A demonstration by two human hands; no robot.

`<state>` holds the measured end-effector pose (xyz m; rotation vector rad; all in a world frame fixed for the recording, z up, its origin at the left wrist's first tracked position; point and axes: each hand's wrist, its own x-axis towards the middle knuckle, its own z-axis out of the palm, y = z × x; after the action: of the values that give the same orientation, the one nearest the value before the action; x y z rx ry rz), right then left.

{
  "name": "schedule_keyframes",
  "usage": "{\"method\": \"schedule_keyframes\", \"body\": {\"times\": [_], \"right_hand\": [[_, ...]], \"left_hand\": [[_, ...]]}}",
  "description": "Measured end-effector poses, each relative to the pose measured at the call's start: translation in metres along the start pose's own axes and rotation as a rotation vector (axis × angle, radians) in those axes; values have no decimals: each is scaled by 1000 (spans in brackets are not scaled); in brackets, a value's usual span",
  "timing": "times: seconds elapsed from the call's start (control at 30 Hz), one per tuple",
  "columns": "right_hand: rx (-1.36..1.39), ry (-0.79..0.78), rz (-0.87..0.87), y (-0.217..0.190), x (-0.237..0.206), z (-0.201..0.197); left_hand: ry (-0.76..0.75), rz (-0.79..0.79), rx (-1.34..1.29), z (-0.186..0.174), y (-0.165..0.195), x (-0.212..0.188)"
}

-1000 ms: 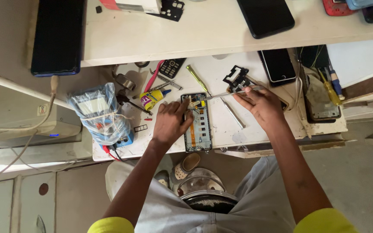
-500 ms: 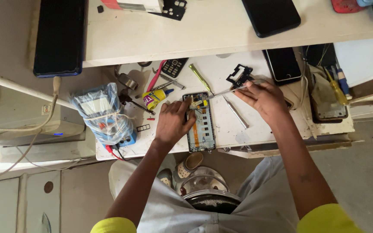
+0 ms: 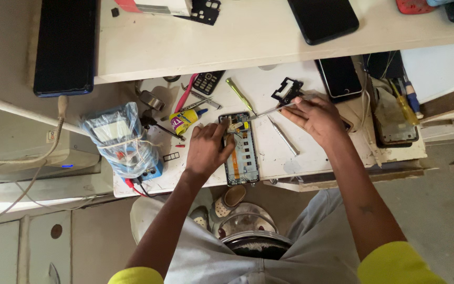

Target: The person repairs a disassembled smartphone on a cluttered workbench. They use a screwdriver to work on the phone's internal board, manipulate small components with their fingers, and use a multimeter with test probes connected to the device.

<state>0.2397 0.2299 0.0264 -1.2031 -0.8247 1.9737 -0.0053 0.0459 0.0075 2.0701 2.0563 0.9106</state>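
An opened smartphone (image 3: 243, 152) with its back off lies on the white workbench (image 3: 269, 89). My left hand (image 3: 208, 150) rests on the phone's left side, fingers pressing near its top. In my right hand (image 3: 316, 118) is a pair of metal tweezers (image 3: 271, 110). Their tip reaches the small yellow part at the phone's upper end. A black plastic frame piece (image 3: 287, 89) lies just above my right hand.
A second metal tool (image 3: 284, 135) lies right of the phone. A glue tube (image 3: 185, 120), pink tool, keypad phone (image 3: 207, 81), a bagged blue meter (image 3: 124, 144) sit left. Dark phones (image 3: 340, 76) and screwdrivers (image 3: 403, 100) are at right. An upper shelf (image 3: 248, 31) holds more phones.
The view shifted slightly. My right hand has stayed on the tweezers, with the tip still at the phone's top; my left hand keeps pressing on the phone.
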Motion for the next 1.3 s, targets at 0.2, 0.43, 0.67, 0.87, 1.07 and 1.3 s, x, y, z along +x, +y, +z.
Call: {"method": "schedule_keyframes", "body": {"times": [0.2,0.43,0.67,0.87,1.07,1.3], "right_hand": [[32,-55,-25,3,4,-5],[-25,-58,-59,6,11,-9],[18,-84,-68,5,10,-9],[-87,-48,-104,1,2,2],[-16,-59,-86,-1,-6,4],[-195,-54,-232,1,-14,18]], "left_hand": [[-18,-19,3,1,0,0],[5,0,10,3,-2,-1],[-30,-19,16,3,-3,0],[-23,-13,15,2,-2,0],[-35,-35,13,1,0,1],[-7,-21,-14,-1,2,1]]}}
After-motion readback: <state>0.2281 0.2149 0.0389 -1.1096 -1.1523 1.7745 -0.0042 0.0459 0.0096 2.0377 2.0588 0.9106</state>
